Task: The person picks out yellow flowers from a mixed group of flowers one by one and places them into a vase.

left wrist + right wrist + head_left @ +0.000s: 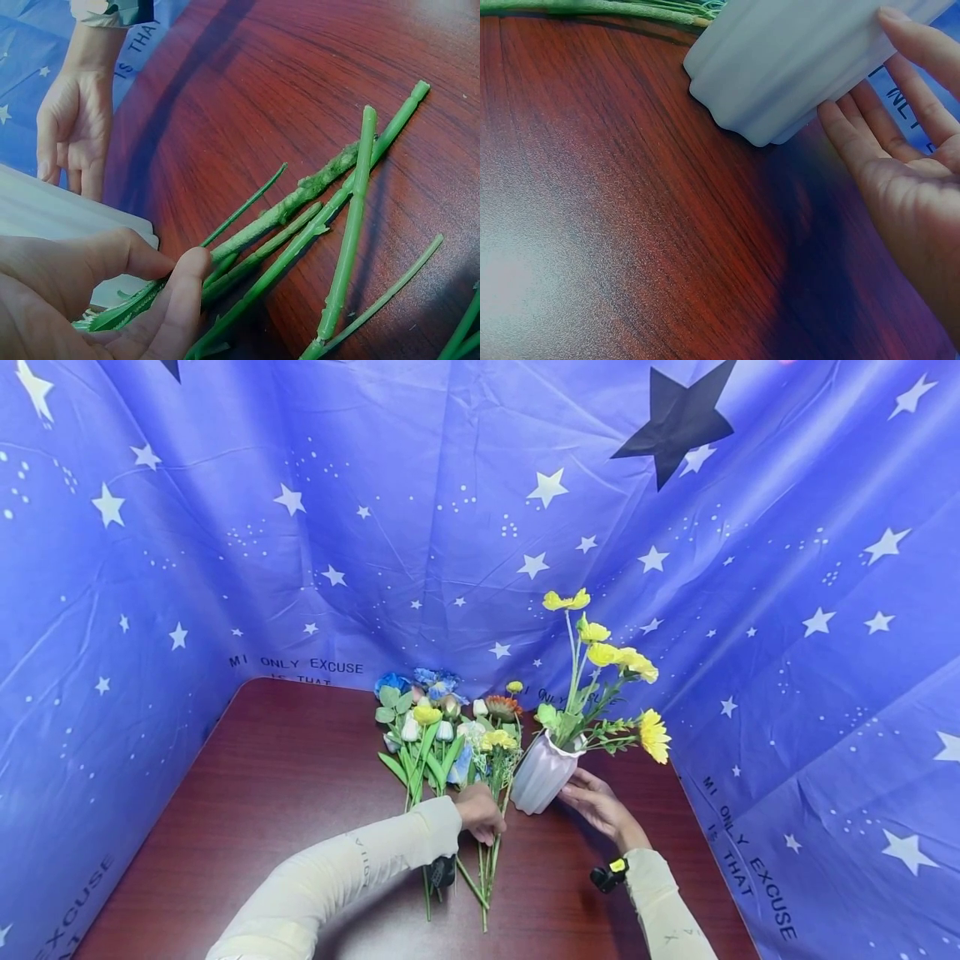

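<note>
In the head view my left hand is at the lower stems of the artificial flowers lying on the table. The left wrist view shows its thumb and forefinger pinching a green flower stem, with other cut stem ends beside it. My right hand touches the side of a white fluted vase, its fingers fairly straight against the wall. The vase leans to the right and holds several yellow flowers with green leaves. Its base edge is close over the tabletop.
A pile of artificial flowers lies at the middle back of the brown table: white tulips, blue blooms, an orange flower and yellow ones. A blue star-printed cloth hangs round the back and sides.
</note>
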`<state>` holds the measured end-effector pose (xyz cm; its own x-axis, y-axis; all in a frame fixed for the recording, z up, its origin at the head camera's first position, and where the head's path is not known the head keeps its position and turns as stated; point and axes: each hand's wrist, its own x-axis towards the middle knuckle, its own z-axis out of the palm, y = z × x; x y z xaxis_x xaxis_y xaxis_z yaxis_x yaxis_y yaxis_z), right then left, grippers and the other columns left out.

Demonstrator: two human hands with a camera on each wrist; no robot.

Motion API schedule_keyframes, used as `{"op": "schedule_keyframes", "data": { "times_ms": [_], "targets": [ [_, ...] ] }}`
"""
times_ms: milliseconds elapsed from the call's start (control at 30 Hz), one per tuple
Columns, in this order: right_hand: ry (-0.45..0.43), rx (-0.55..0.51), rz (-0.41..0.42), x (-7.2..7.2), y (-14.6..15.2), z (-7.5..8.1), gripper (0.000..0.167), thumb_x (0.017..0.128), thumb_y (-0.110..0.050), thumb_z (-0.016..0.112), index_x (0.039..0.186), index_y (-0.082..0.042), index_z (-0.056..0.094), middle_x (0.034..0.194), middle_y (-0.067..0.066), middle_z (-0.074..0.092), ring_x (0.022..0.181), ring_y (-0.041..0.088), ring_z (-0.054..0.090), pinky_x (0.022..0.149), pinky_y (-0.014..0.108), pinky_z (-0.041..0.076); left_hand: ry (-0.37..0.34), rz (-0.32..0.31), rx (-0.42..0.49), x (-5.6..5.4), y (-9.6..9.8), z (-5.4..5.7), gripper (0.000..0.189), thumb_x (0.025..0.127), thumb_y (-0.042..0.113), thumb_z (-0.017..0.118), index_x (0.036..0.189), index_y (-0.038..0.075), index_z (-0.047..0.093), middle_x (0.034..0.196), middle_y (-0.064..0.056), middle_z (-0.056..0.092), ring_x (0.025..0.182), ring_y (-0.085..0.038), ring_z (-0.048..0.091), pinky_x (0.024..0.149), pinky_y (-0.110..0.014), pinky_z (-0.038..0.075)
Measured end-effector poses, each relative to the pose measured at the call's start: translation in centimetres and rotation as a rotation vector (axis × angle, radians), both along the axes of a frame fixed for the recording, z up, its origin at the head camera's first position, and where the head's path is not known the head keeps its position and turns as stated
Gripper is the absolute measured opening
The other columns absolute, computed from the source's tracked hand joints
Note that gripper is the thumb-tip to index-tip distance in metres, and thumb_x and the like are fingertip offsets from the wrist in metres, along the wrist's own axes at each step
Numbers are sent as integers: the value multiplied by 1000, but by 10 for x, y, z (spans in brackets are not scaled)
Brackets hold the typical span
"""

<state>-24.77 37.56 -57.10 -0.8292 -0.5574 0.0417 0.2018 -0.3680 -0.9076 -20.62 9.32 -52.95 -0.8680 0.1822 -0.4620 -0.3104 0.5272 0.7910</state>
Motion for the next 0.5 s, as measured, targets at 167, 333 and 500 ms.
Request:
{"op": "schedule_keyframes", "data": {
  "times_ms": [167,333,500],
  "targets": [
    [10,-7,2,0,0,0,58,99,22,28,131,-13,60,128,3,68,117,14,67,106,28,54,2,15,-6,2,0,2,17,75,-9,77,64,-5,64,61,-23,70,45,-23,68,60,-41,65],
    [8,4,-3,-1,0,-1,57,99,21,28,131,-14,60,128,2,68,117,14,67,106,27,55,10,22,-13,3,1,2,18,76,-8,77,64,-5,63,62,-24,70,52,-29,72,63,-43,65],
    [5,3,6,-1,1,0,58,100,21,27,131,-14,60,128,2,68,117,14,67,107,28,54,24,3,-29,3,-1,3,16,75,-10,75,63,-6,65,62,-23,70,55,-31,73,64,-45,66]
  ]
}}
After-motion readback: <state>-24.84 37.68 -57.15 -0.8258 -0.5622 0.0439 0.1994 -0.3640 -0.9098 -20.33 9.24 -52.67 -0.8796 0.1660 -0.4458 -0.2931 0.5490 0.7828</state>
